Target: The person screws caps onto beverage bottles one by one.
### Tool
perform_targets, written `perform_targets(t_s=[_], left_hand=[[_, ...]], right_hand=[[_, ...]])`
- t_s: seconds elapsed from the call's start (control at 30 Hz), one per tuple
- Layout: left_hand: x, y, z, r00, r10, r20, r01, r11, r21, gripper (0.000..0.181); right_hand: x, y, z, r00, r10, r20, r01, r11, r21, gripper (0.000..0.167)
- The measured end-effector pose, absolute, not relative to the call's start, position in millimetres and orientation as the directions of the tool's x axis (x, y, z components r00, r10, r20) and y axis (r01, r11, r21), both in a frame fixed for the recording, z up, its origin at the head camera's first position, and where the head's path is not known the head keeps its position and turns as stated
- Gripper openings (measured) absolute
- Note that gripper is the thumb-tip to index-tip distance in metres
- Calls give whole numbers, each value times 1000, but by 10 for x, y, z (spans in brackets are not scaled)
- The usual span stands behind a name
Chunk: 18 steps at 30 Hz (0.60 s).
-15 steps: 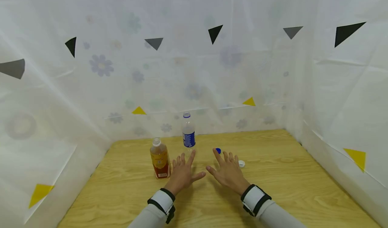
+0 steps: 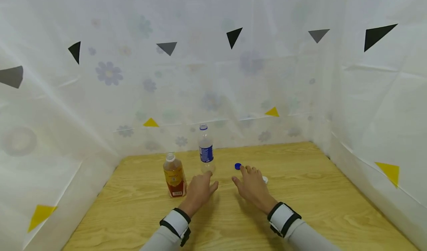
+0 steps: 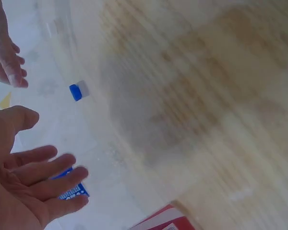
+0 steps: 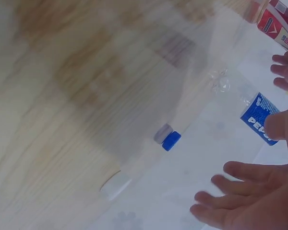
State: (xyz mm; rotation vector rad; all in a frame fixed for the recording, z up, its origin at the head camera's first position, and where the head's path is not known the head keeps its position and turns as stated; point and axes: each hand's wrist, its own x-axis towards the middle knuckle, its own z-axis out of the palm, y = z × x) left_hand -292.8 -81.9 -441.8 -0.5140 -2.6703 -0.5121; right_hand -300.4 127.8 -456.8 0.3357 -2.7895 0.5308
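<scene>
A clear bottle with a blue Pepsi label (image 2: 206,154) stands uncapped near the back of the table. To its left and nearer stands an uncapped bottle of amber drink (image 2: 175,178) with a yellow and red label. My left hand (image 2: 199,190) hovers just right of the amber bottle, fingers relaxed and holding nothing. Over the table to the right, my right hand (image 2: 254,188) is likewise relaxed, with nothing in it. A blue cap (image 2: 238,166) lies just beyond its fingertips. Partly hidden behind that hand is a white cap (image 2: 265,179), seen whole in the right wrist view.
The wooden table (image 2: 320,191) is enclosed at the back and sides by a pale flowered sheet (image 2: 213,76) with black, grey and yellow triangles. A band is strapped round each wrist.
The spread fingers of both hands have bent and come closer together. The left hand's fingertips have drawn back slightly. Bottles and caps stay put, while the head view has shifted a little.
</scene>
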Motion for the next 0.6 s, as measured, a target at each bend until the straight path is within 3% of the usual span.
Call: perform_targets(t_s=[0.2, 0.33, 0.43, 0.6], left_hand=[[-2946, -870, -4333, -881, 350, 317, 438, 857, 272, 12], [-2929, -905, -4264, -881, 371, 294, 446, 860, 250, 13], [-2932, -923, -4191, -842, 357, 405, 466, 859, 211, 13], [-3018, -980, -3988, -682, 262, 683, 449, 887, 108, 15]], right_hand=[[-3005, 1336, -4523, -926, -147, 347, -271, 900, -341, 41], [-3000, 1363, -4545, -915, -169, 366, -299, 895, -333, 33], [-3001, 1375, -4570, -907, -175, 382, -311, 891, -331, 31], [-3035, 1388, -4596, -899, -175, 401, -319, 889, -329, 29]])
